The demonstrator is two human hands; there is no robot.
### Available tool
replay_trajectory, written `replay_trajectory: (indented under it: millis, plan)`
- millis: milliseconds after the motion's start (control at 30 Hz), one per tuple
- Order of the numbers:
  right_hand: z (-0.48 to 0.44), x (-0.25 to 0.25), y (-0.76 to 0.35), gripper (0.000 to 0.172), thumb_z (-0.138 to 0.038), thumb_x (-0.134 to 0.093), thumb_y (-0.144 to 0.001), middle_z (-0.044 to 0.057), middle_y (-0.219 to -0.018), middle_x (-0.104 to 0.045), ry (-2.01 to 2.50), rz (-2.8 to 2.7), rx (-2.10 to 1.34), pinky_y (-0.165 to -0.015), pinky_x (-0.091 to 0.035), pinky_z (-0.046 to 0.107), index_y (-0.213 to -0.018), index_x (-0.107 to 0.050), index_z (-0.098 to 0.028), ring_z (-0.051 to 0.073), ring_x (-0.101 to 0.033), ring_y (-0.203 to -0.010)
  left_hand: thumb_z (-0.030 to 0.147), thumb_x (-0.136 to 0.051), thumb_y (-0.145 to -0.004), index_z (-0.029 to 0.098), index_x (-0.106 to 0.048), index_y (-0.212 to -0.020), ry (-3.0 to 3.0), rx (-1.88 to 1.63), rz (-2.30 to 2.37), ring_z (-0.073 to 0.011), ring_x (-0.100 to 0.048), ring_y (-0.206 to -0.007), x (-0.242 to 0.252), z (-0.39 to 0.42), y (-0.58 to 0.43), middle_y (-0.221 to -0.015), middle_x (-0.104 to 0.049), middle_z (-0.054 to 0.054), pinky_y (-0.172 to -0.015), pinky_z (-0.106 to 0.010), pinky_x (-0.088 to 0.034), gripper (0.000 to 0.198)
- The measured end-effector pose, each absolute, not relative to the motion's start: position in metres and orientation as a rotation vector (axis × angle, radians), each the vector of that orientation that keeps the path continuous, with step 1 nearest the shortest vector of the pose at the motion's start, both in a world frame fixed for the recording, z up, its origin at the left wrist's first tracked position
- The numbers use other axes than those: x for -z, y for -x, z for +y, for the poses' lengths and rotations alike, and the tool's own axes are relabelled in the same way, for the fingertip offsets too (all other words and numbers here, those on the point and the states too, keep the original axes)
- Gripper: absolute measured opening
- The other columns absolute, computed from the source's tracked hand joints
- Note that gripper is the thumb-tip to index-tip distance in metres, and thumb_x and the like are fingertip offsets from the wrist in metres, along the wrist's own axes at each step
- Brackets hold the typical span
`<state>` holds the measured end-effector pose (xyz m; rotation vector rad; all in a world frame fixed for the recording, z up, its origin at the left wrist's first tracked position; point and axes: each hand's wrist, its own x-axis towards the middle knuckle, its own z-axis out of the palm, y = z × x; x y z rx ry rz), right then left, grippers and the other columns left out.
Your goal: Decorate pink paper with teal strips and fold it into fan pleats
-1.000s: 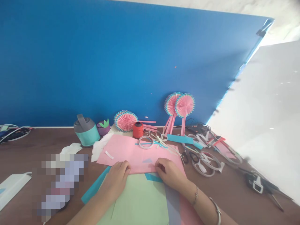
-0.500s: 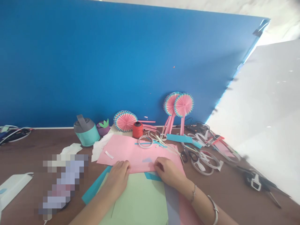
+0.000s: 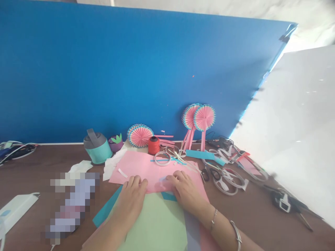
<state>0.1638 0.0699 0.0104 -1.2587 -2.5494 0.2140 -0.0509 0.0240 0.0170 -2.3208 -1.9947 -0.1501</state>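
Through my feed, left hand (image 3: pixel 132 197) and right hand (image 3: pixel 184 191) rest on pink paper (image 3: pixel 142 167), short of the tabletop's (image 3: pixel 59 157) back edge, grip unclear; seemingly straightening it, calling for even pressure

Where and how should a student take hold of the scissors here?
Probably best by the black handle loops of the scissors, coming from the near side with the right hand: the loops face the person, while the blades point away towards the blue paper strip.
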Motion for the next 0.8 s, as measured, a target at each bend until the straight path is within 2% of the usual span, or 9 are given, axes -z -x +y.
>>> replay_trajectory:
  millis: [100, 200, 300, 433, 567, 633, 733, 800]
  plan:
    - [0.068, -0.011, -0.16, 0.052, 0.003, -0.043, -0.078, 0.006, -0.102, -0.052, 1.073, -2.709, -0.114, -0.076, -0.032, 0.031, -0.117, -0.056, -0.029, 0.02, -0.045, -0.091, 0.0, -0.039, -0.084, 0.029, -0.057, -0.118, 2.436, 0.261, -1.786, -0.0239, -0.048, -0.106, -0.012, 0.024, 0.048, -0.116, -0.055, -0.007, -0.081, -0.034, -0.038, 0.048]
    - [0.069, -0.01, -0.159, 0.046, -0.004, -0.046, -0.082, 0.007, -0.1, -0.054, 0.963, -2.794, -0.077, -0.074, -0.03, 0.031, -0.118, -0.058, -0.03, 0.021, -0.045, -0.092, 0.0, -0.041, -0.084, 0.033, -0.058, -0.118, 2.551, 0.279, -1.595, -0.0223, -0.046, -0.111, -0.006, 0.024, 0.051, -0.121, -0.055, -0.004, -0.086, -0.034, -0.038, 0.05]
    - [0.071, -0.011, -0.163, 0.04, -0.006, -0.05, -0.081, 0.007, -0.102, -0.057, 1.01, -2.793, -0.068, -0.072, -0.029, 0.032, -0.109, -0.064, -0.03, 0.021, -0.045, -0.092, -0.004, -0.043, -0.078, 0.028, -0.066, -0.106, 2.536, 0.261, -1.595, -0.0236, -0.046, -0.111, -0.005, 0.025, 0.06, -0.119, -0.057, -0.006, -0.086, -0.036, -0.037, 0.047]
    - [0.074, -0.015, -0.174, 0.032, -0.006, -0.054, -0.075, 0.006, -0.105, -0.059, 1.103, -2.743, -0.121, -0.073, -0.028, 0.033, -0.093, -0.07, -0.027, 0.021, -0.046, -0.094, -0.008, -0.045, -0.07, 0.025, -0.072, -0.085, 2.517, 0.276, -1.721, -0.0238, -0.049, -0.101, -0.007, 0.027, 0.071, -0.105, -0.062, -0.006, -0.077, -0.036, -0.038, 0.045]
    - [0.076, -0.019, -0.178, 0.029, -0.005, -0.054, -0.074, 0.005, -0.094, -0.063, 1.083, -2.75, -0.147, -0.072, -0.029, 0.033, -0.09, -0.07, -0.025, 0.019, -0.049, -0.089, -0.008, -0.043, -0.065, 0.024, -0.072, -0.071, 2.518, 0.446, -1.778, -0.0228, -0.051, -0.096, 0.0, 0.032, 0.077, -0.098, -0.062, -0.005, -0.074, -0.035, -0.039, 0.043]
    - [0.076, -0.017, -0.178, 0.029, -0.007, -0.052, -0.077, 0.005, -0.087, -0.063, 1.059, -2.751, -0.119, -0.07, -0.029, 0.033, -0.092, -0.07, -0.024, 0.019, -0.05, -0.085, -0.007, -0.04, -0.064, 0.025, -0.072, -0.077, 2.492, 0.633, -1.785, -0.0219, -0.052, -0.095, 0.004, 0.034, 0.08, -0.099, -0.062, -0.005, -0.075, -0.035, -0.041, 0.047]
    - [0.078, -0.012, -0.178, 0.028, -0.009, -0.053, -0.08, 0.005, -0.08, -0.063, 1.024, -2.66, -0.076, -0.068, -0.031, 0.033, -0.095, -0.07, -0.025, 0.019, -0.051, -0.08, -0.002, -0.035, -0.069, 0.022, -0.065, -0.104, 2.315, 1.028, -1.778, -0.0213, -0.053, -0.099, 0.003, 0.035, 0.082, -0.105, -0.06, -0.007, -0.082, -0.036, -0.043, 0.053]
    - [0.08, -0.009, -0.177, 0.027, -0.011, -0.053, -0.08, 0.005, -0.079, -0.064, 0.987, -2.519, -0.081, -0.068, -0.033, 0.032, -0.096, -0.069, -0.025, 0.019, -0.052, -0.079, 0.006, -0.037, -0.076, 0.018, -0.06, -0.107, 2.124, 1.296, -1.804, -0.0216, -0.054, -0.097, -0.002, 0.034, 0.079, -0.102, -0.059, -0.009, -0.082, -0.035, -0.044, 0.041]
